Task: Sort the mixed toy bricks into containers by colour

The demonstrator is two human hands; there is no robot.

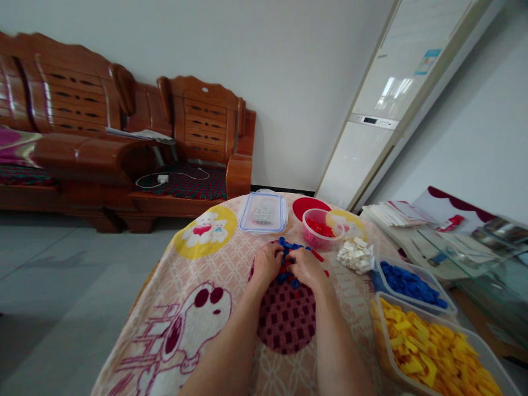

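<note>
On the cloth-covered table, a small pile of blue plastic pieces [294,284] and red plastic pieces [317,255] lies between my hands. My left hand [269,262] is at the pile's left side, its fingers curled inward. From the right, my right hand [304,266] reaches into the same pile with bent fingers. Both sets of fingertips are partly hidden among the pieces, so what they grip does not show. Just beyond my right hand stands a round clear tub [323,240] with red pieces in it. White pieces [355,256] are heaped to its right.
A clear box [378,278] of blue pieces and a larger box [385,352] of yellow pieces stand at right. A blue-rimmed clear lid or container [264,229] lies at the table's far side. Beyond are wooden seats [206,129], a tall white cabinet-like appliance [355,148] and a glass-topped side table [474,258].
</note>
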